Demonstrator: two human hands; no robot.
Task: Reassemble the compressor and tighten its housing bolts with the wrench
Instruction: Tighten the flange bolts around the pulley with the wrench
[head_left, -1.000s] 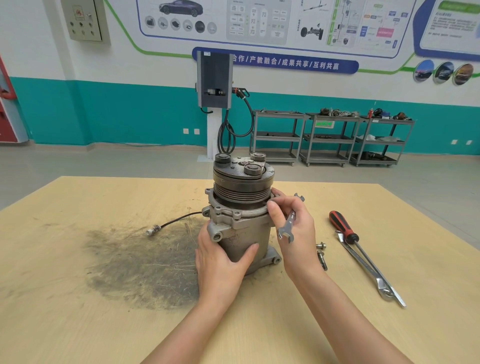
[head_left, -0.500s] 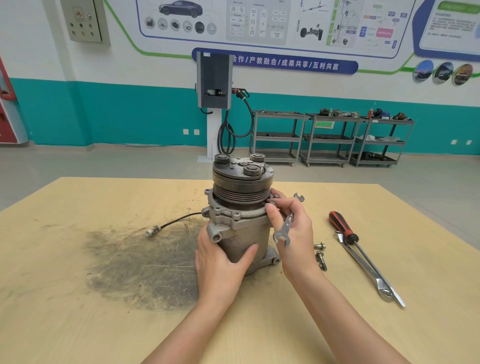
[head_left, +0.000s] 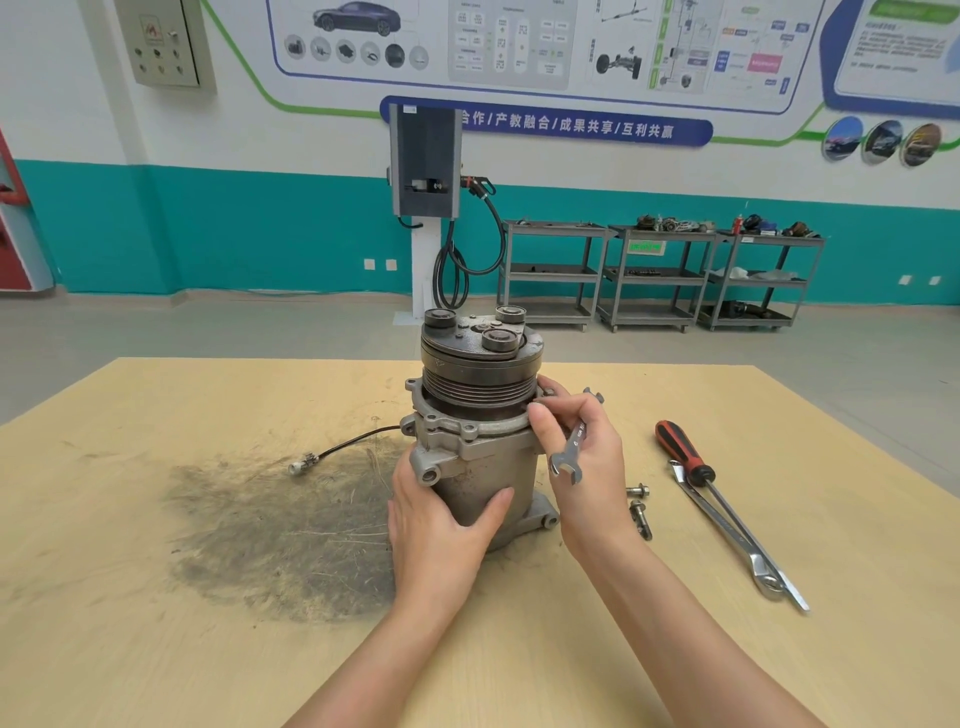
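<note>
Compressor (head_left: 480, 447), one only, stands upright near the middle of the pale wooden worktop (head_left: 156, 649) in the head view, its grooved pulley and clutch plate on top and a thin black cable (head_left: 343, 446) trailing off its left side over a dark smudge of grime (head_left: 280, 540). Two loose bolts (head_left: 639, 506) lie just right of its base. Farther right lie one red-and-black screwdriver (head_left: 691, 462) and one long wrench (head_left: 727, 535), side by side and touching. A second, smaller open-ended wrench (head_left: 571, 451) sits in the right hand (head_left: 589, 467), tucked against the palm under curled fingers, while that hand's thumb and fingertips pinch at something small on the housing flange, too hidden to make out. The left hand (head_left: 441, 525) wraps the lower housing from the front, thumb spread across the cylinder, fingers round its left side. Both forearms reach in from the bottom edge, the hands apart on either side of the compressor. Three grey carts stand against the far wall.
</note>
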